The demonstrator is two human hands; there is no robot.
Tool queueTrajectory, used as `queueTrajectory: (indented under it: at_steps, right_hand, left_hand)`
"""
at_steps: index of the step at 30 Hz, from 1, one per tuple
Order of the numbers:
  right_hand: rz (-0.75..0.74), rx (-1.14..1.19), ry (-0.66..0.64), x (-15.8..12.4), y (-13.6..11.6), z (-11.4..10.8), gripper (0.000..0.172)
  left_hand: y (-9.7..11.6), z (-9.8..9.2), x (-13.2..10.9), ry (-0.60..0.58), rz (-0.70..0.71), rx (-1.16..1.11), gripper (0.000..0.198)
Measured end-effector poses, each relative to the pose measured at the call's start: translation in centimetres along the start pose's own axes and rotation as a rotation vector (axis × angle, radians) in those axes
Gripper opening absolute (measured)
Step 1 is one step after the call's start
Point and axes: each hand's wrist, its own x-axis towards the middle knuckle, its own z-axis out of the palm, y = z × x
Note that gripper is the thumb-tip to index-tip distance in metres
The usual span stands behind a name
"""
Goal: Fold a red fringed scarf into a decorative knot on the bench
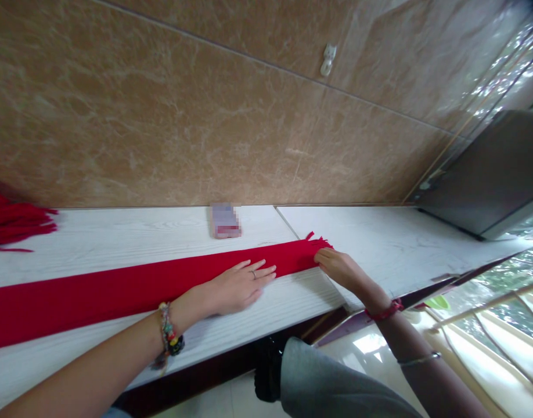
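Observation:
A long red scarf (131,288) lies folded into a narrow strip along the white wooden tabletop, running from the left edge to its fringed end right of centre. My left hand (238,287) rests flat on the scarf's near edge, fingers spread, a ring on one finger. At the fringed end, my right hand (334,264) is closed on the scarf's near corner, its fingertips partly hidden. Another fringed red end (18,220) lies at the far left of the table, its link to the strip out of view.
Against the brown marbled wall (183,128) lies a small pixelated packet (225,220) on the white tabletop (131,232). A dark grey box-shaped object (488,174) stands at the right end. Below the table's front edge show a grey trouser leg (327,377) and a black shoe (269,371).

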Motion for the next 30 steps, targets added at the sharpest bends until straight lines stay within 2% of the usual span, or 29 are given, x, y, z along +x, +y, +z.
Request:
queueTrajectory:
  at_steps: [4,8,11,14,16,18,22,25,30]
  right_hand:
    - [0.016,-0.019,-0.013,-0.3,0.3,0.1,0.023]
    - [0.023,-0.015,-0.021,-0.2,0.2,-1.0,0.026]
    - [0.008,0.049,0.062,0.6,-0.7,-2.6,0.027]
    - [-0.011,0.162,0.174,2.9,-2.7,-3.3,0.028]
    - [0.025,0.222,0.171,4.9,-4.3,-2.8,0.029]
    - [0.058,0.235,0.114,6.8,-5.9,-1.7,0.029]
    - [-0.009,0.238,0.001,8.3,-7.6,0.4,0.039]
    - [-0.011,0.221,-0.021,7.4,-6.9,1.1,0.042]
    - [0.099,0.149,-0.032,4.6,-2.8,2.5,0.043]
  left_hand:
    - [0.2,-0.3,0.0,-0.034,-0.01,-0.035,0.049]
    - [0.2,0.1,0.1,0.012,-0.019,-0.021,0.046]
    - [0.2,0.3,0.2,0.045,-0.02,-0.007,0.042]
    - [0.4,0.1,0.4,0.06,-0.048,-0.002,0.041]
    - [0.4,-0.2,0.5,0.052,-0.067,-0.011,0.041]
    - [0.3,-0.6,0.4,0.033,-0.064,-0.036,0.041]
    - [-0.3,-1.2,-0.6,-0.01,-0.026,-0.068,0.042]
    - [-0.7,-1.2,-1.8,-0.033,-0.024,-0.029,0.046]
    - [-0.6,-0.9,-3.1,-0.049,-0.025,-0.004,0.049]
